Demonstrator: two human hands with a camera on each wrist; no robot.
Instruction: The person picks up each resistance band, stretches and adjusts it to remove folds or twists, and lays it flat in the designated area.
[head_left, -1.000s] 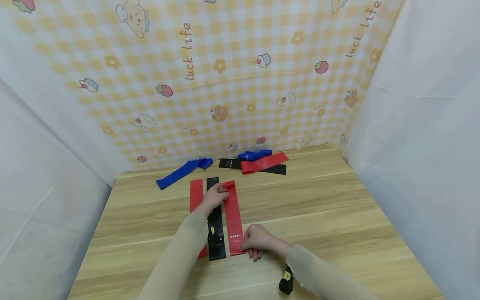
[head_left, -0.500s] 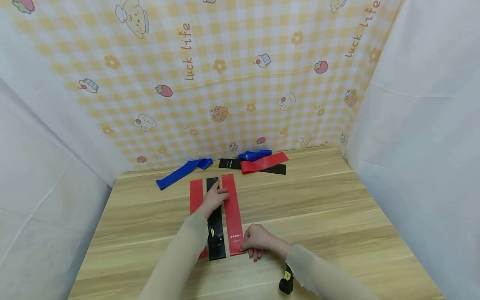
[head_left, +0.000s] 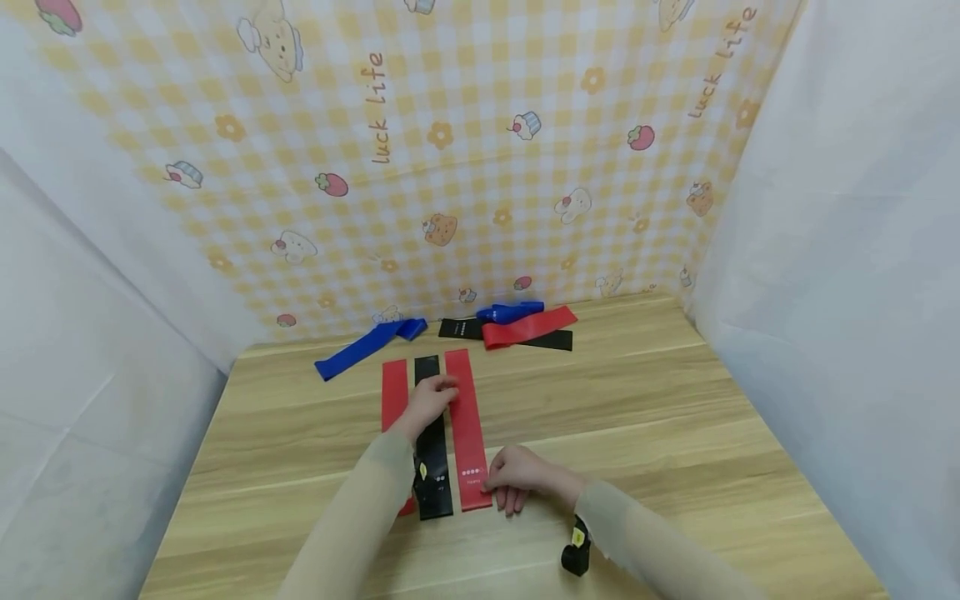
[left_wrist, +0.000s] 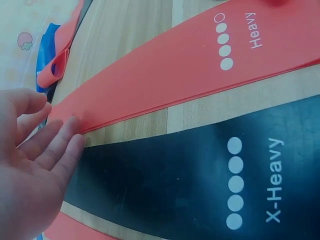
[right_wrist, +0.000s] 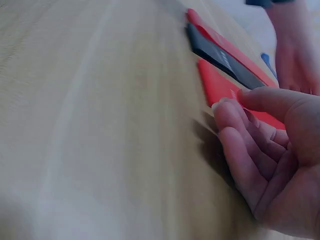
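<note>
Three flat resistance bands lie side by side on the table: a red Heavy band [head_left: 470,425] on the right, a black X-Heavy band [left_wrist: 150,175] in the middle, and another red band [head_left: 393,392] partly under my left forearm. My left hand [head_left: 429,404] reaches across the black band, its loosely bent fingers at the right red band's left edge, holding nothing visible. My right hand [head_left: 519,475] is beside that band's near right corner. In the right wrist view its thumb and fingertips are close together at the edge, loosely curled, with no clear grip.
A blue band [head_left: 360,350] lies folded at the back left. At the back middle, a red band [head_left: 529,327] and a crumpled blue band [head_left: 510,312] overlap a black band [head_left: 551,340]. A patterned curtain [head_left: 480,167] stands behind the wooden table [head_left: 637,417].
The right red band's far end, folded over in my left fingers earlier, now lies flat. My left hand has slid slightly nearer along it. My right hand has lifted a little at the corner.
</note>
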